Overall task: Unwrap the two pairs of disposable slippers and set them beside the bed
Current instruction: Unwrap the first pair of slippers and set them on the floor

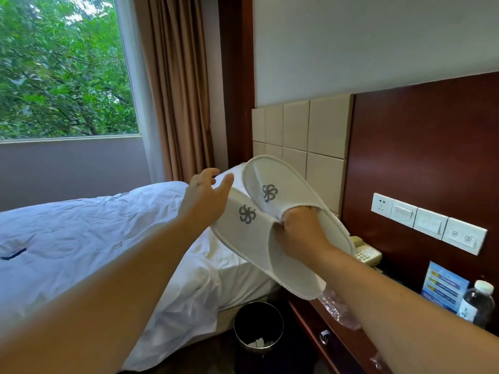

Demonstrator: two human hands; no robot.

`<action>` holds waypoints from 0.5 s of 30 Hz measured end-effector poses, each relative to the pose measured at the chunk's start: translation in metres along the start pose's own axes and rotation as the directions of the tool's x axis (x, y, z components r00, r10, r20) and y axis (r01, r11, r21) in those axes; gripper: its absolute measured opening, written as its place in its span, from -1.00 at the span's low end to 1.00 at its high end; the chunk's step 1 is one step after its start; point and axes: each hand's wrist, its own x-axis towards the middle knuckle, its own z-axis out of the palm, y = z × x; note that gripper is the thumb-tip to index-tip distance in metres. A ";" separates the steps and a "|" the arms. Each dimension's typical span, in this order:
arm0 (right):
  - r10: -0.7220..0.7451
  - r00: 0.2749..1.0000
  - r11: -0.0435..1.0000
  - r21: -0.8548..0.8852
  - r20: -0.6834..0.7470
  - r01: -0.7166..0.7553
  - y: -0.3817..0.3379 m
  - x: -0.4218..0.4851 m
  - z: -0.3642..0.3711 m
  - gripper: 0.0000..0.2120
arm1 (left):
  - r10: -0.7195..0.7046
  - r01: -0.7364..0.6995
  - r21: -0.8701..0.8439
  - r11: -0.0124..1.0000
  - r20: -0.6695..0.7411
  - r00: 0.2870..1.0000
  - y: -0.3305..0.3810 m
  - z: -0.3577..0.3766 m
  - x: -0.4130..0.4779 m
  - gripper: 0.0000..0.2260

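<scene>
Two white disposable slippers with grey pinwheel logos are held up in the air, side by side, above the gap between bed and nightstand. My right hand [299, 230] has its fingers tucked into the openings of both, gripping the right slipper [272, 182] and the left slipper [251, 236]. My left hand [208, 193] is spread with straight fingers at the toe end of the left slipper, touching or almost touching it. A crumpled clear plastic wrapper [337, 309] lies on the nightstand under my right forearm. No second pair is in view.
The bed [81, 233] with a white duvet fills the left. A metal waste bin [258, 327] stands on the floor between bed and dark wood nightstand [332, 344]. On the nightstand are a telephone [364, 252], a blue card [442, 287] and a water bottle [476, 303].
</scene>
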 end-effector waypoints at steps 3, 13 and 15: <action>-0.136 0.989 0.990 0.031 0.055 0.134 -0.013 0.006 -0.008 -0.49 | 0.013 -0.012 -0.036 0.999 0.035 0.999 -0.001 -0.011 0.009 -0.60; -0.220 0.939 0.967 0.071 -0.266 0.246 -0.070 0.012 -0.010 -0.89 | -0.148 0.137 -0.226 0.964 -0.030 0.989 -0.036 -0.052 -0.012 -0.53; -0.233 0.931 0.956 0.111 -0.281 0.272 -0.082 0.015 -0.003 -0.89 | -0.182 0.164 -0.225 0.961 -0.062 0.981 -0.044 -0.066 -0.015 -0.52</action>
